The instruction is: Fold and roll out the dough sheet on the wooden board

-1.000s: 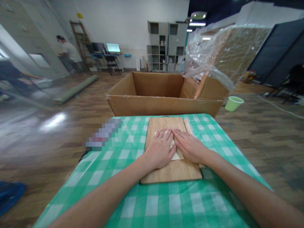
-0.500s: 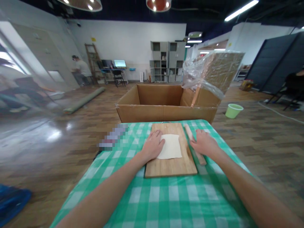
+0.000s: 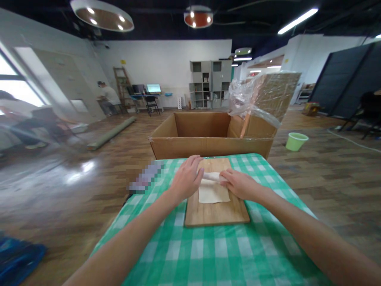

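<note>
Dough sheet (image 3: 213,194) on the board, a hand at each end of the pin!

Nearest us, well short of all the fingers, it's green-checked tablecloth (image 3: 193,254), then the bare near strip of a wooden board (image 3: 217,217), squared up to the body, probably so both hands reach it equally well. On we go to the sheet, lying flat on that board, between the hands and just on the near side of the fingertips. Looks like dough: pale cream, smooth, thin, roughly four-sided, its near edge a touch wavy.

Now the fingers themselves, and here's the rolling pin (image 3: 212,176), crosswise over the sheet's far part; whether it's bearing down, can't tell. Left hand (image 3: 186,178) has one end, fingers close together and pointing forward, thumb tucked against the wood. Right hand (image 3: 241,184) takes the other, fingers curled over it and aimed inward. Palms hidden underneath. Gripping at both ends likely keeps the pin level and the knuckles off the dough.

Beyond the fingertips, more bare board, a sliver of metal handle (image 3: 210,157) at its far edge, then a big cardboard box (image 3: 208,147).
</note>
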Motion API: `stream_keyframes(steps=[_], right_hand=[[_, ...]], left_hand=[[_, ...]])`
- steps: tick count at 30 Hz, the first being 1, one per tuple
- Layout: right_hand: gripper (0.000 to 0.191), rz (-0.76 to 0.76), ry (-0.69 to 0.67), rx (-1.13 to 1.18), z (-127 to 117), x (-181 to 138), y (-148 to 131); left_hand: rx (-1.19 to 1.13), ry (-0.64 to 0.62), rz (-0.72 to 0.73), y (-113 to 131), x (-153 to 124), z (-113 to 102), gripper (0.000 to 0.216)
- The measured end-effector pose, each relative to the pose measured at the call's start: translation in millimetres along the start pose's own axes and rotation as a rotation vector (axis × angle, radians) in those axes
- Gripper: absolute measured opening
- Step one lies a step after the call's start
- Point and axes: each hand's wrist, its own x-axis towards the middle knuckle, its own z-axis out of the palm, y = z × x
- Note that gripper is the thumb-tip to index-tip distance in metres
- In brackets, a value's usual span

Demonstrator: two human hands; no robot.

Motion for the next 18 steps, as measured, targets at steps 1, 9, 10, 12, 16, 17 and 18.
stream_keyframes(steps=[1, 9, 10, 12, 16, 17, 18], right_hand=[[0.025, -0.035, -0.003, -0.030, 2.3, 4.5, -3.8], [0.044, -0.072, 0.109, -0.136, 23.3, 25.3, 14.9], [0.044, -0.057, 0.105, -0.136, 24.8, 29.5, 19.6], [0.045, -0.031, 0.088, -0.140, 26.7, 41.0, 28.0], [0.053, -0.001, 0.002, -0.145, 27.7, 67.4, 42.5], [0.055, 0.002, -0.026, -0.133, 27.9, 72.9, 46.1], [0.057, 0.003, -0.048, -0.116, 28.3, 77.6, 49.9]], left_hand=[[0.051, -0.076, 0.018, 1.2, -5.5, 4.5, 0.045], [0.225, -0.334, -0.023, -11.6, -12.0, 44.5, 0.063], [0.224, -0.344, -0.039, -13.6, -5.7, 45.6, 0.063], [0.214, -0.363, -0.060, -18.5, 8.0, 47.1, 0.062], [0.158, -0.385, -0.035, -33.7, 29.6, 53.7, 0.057], [0.143, -0.402, -0.018, -38.3, 33.3, 56.1, 0.055], [0.134, -0.427, 0.005, -42.9, 36.7, 58.8, 0.053]])
